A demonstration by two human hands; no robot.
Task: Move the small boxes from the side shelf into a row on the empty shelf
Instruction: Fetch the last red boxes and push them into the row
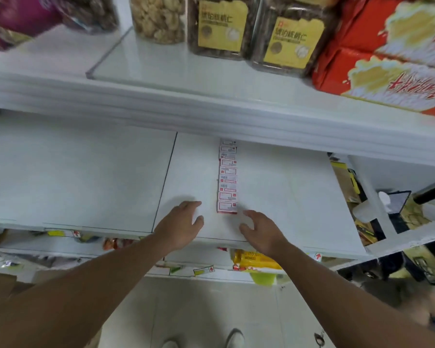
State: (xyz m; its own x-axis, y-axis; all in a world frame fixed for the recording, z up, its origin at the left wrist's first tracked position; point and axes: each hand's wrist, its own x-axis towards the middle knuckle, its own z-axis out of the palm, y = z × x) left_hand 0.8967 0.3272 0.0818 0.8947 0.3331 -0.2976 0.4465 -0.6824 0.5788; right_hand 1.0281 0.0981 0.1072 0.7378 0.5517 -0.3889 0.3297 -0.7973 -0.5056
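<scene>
Several small white boxes with red edges [228, 175] lie in one straight row running from the back of the white shelf [286, 192] toward its front edge. The nearest box [227, 207] ends the row. My left hand [183, 223] hovers just left of that box, fingers relaxed, holding nothing. My right hand [260, 229] is just right of it, fingers loosely spread, also empty. Neither hand touches the row.
The shelf above carries clear nut jars [158, 18], two tubs with yellow labels [289, 36] and red cartons [387, 59]. A side shelf [397, 214] at the right holds dark and yellow items. Snack packets [254, 259] sit on the shelf below.
</scene>
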